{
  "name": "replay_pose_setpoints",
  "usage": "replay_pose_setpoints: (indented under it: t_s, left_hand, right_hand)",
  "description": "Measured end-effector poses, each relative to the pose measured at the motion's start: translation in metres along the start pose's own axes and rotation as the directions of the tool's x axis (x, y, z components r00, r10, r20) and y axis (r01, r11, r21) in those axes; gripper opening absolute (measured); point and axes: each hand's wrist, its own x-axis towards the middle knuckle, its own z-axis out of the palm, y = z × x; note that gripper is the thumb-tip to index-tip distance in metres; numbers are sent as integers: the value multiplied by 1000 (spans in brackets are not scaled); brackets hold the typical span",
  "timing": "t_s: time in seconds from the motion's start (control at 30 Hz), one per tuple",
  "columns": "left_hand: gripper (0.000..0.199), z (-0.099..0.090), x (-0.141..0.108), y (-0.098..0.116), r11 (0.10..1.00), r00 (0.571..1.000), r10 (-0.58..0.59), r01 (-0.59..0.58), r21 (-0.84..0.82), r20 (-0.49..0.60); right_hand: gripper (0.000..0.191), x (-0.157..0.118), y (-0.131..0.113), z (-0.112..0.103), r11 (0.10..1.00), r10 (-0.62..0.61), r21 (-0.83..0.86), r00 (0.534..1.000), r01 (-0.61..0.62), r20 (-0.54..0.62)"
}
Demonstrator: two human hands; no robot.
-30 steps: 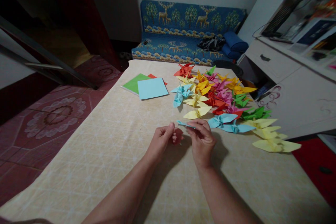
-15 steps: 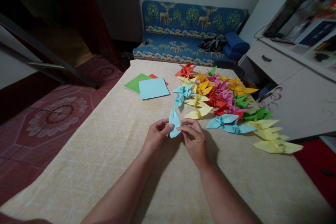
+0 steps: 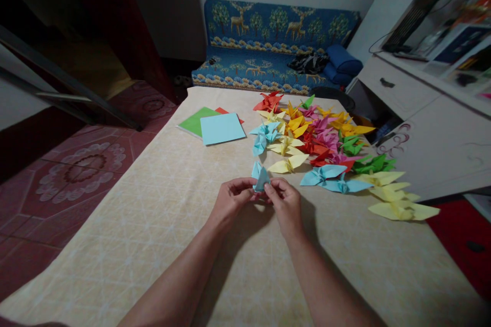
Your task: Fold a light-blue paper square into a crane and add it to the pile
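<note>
Between my two hands is a light blue folded origami paper [image 3: 260,176], held just above the table with its points facing away from me. My left hand [image 3: 232,199] pinches its left side, thumb toward me. On the right, the thumb of my right hand [image 3: 283,202] presses the near face while the other fingers curl behind. Beyond my hands, a pale yellow paper crane [image 3: 287,164] and a light blue paper crane [image 3: 265,136] lie closest. The lower edge of the folded paper is partly covered by my fingers.
Many coloured paper cranes [image 3: 326,138] crowd the table's right side. Square origami sheets [image 3: 222,129] in blue, green and red lie at the far left. A patterned cloth covers the table [image 3: 161,214]. Behind it stands a blue sofa [image 3: 264,64]; a white cabinet [image 3: 441,138] is at the right.
The light blue paper has been folded over, from a tall two-pointed shape into a shorter one with a triangular flap in front. My right thumb has moved onto its lower front.
</note>
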Motion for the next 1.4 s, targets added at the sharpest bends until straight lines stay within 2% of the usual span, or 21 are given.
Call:
replay_pose_setpoints:
  t_s: [0.17,0.27,0.37,0.53,0.67,1.0,1.4]
  left_hand:
    - [27,-2,2,-2,998,1000,15,-13,66,-24]
    - [30,-4,4,-5,997,998,-8,12,82,-60]
    - [30,-6,5,-7,996,998,-38,41,75,-43]
    - [28,-7,4,-6,995,999,-41,39,90,20]
    - [26,-8,5,-6,994,997,-73,75,76,-35]
    - [32,-9,6,-10,991,988,-134,136,12,-70]
    - [30,-9,8,-11,991,985,-134,136,5,-105]
  right_hand:
    - [24,1,-2,-2,999,44,13,998,-44,41]
    - [24,1,-5,-4,998,62,-1,997,-62,50]
    - [20,2,-5,-5,998,62,5,996,-63,61]
    - [19,4,-3,-6,996,-55,-67,997,58,53]
    - [20,4,-3,-6,992,-92,-85,994,98,61]
    - [21,7,-2,-11,988,151,-2,980,-152,133]
    - [13,6,-11,-6,968,237,90,972,-236,-2]
